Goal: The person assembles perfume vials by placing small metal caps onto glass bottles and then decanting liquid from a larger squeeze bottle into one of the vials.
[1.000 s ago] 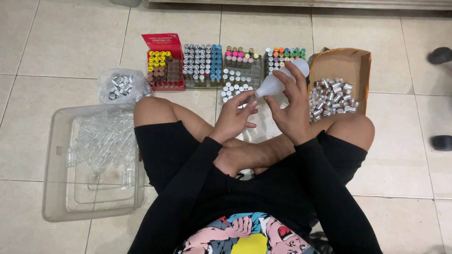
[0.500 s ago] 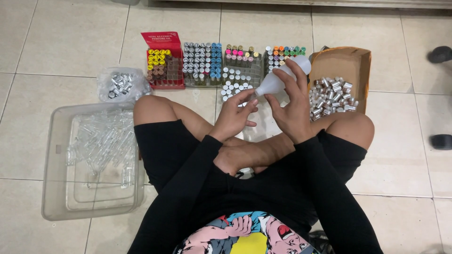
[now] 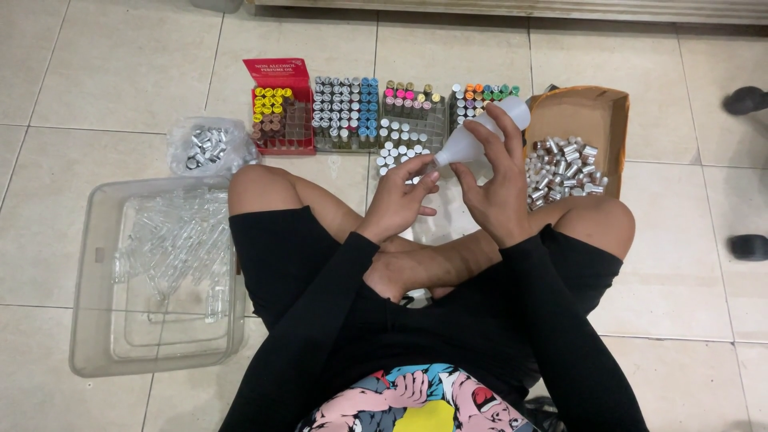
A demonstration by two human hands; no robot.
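Note:
I sit cross-legged on a tiled floor. My right hand (image 3: 500, 188) grips a white squeeze bottle (image 3: 480, 132), tilted with its nozzle pointing down-left. The nozzle meets the fingertips of my left hand (image 3: 400, 200), which pinch something small at the tip, likely a tiny clear vial; it is mostly hidden by the fingers. Both hands hover over my knees, just in front of a row of trays of small capped vials (image 3: 376, 112).
A red box (image 3: 280, 104) of yellow- and brown-capped vials stands at the left of the row. A cardboard box (image 3: 596, 120) holds silver caps at right. A plastic bag of silver caps (image 3: 208, 148) and a clear tub (image 3: 104, 320) of empty glass vials lie at left. Dark shoes (image 3: 748, 100) at far right.

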